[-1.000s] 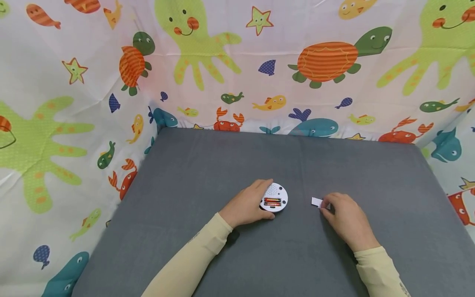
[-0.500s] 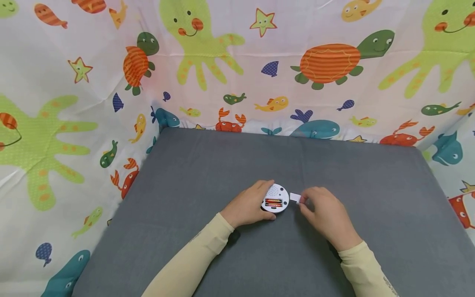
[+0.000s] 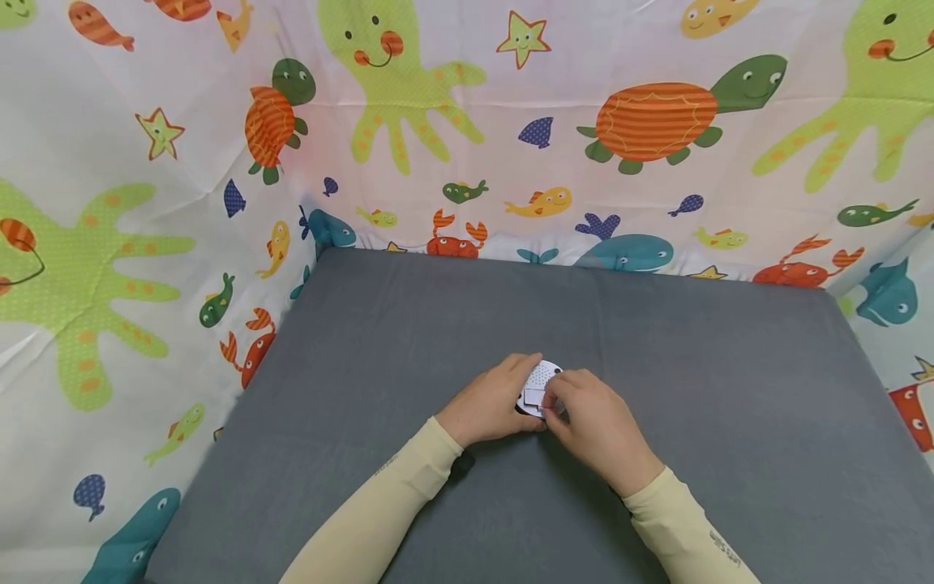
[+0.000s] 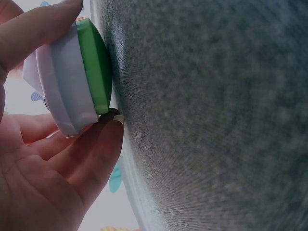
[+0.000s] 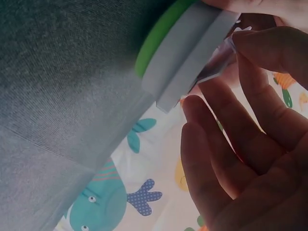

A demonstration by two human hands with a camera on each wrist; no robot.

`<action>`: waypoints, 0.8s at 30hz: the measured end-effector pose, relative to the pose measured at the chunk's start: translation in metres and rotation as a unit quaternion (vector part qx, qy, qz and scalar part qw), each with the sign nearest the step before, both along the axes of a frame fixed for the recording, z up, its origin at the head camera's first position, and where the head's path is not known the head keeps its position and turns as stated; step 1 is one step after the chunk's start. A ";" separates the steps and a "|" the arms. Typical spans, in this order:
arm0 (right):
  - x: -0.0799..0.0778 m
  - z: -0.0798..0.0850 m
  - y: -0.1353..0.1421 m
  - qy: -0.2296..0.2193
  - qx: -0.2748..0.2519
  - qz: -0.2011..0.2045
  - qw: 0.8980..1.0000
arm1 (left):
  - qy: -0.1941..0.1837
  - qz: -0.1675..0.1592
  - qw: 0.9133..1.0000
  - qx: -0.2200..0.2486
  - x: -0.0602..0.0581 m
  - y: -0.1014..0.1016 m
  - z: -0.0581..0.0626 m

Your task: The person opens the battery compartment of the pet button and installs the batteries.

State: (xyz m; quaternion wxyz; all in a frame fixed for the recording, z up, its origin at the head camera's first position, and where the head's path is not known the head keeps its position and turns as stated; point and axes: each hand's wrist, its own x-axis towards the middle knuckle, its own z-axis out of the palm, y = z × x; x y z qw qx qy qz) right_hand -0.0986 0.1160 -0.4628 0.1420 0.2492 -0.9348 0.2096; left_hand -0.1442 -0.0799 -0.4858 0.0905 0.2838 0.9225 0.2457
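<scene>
A round white device (image 3: 542, 373) with dotted speaker holes lies face down on the table; its green underside (image 4: 95, 67) shows in the left wrist view. My left hand (image 3: 487, 401) grips it by the left side, thumb and fingers around the rim. Between thumb and index finger, my right hand (image 3: 601, 426) pinches a small white battery cover (image 3: 534, 397), which lies over the battery compartment. In the right wrist view the cover (image 5: 216, 63) is tilted against the back of the device, its other fingers loosely spread. The batteries are hidden beneath the cover and hand.
Dark grey cloth covers the table (image 3: 409, 324). A white curtain (image 3: 423, 49) printed with sea animals stands behind the table and along its sides.
My right hand has carried the battery cover leftward from the table's right onto the back of the device, over the batteries. The left hand keeps its hold with little movement.
</scene>
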 end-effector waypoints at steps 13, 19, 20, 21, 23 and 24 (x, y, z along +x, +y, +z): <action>0.002 -0.006 0.000 0.013 -0.004 -0.006 1.000 | -0.001 -0.006 1.000 -0.004 0.001 0.002 0.003; 0.001 -0.007 -0.001 0.018 0.000 -0.005 1.000 | 0.001 -0.005 1.000 -0.008 0.001 0.001 0.001; 0.001 -0.008 -0.001 0.016 0.000 -0.004 1.000 | 0.002 -0.004 1.000 -0.008 0.001 0.001 0.001; 0.000 -0.008 -0.001 0.015 -0.002 -0.004 1.000 | 0.002 -0.003 1.000 -0.008 0.001 0.001 0.000; 0.000 -0.008 -0.001 0.006 -0.005 -0.007 1.000 | 0.002 -0.001 1.000 -0.006 0.001 0.001 0.000; 0.000 -0.008 -0.001 0.003 -0.009 -0.012 1.000 | 0.003 -0.001 1.000 -0.004 0.001 0.000 0.000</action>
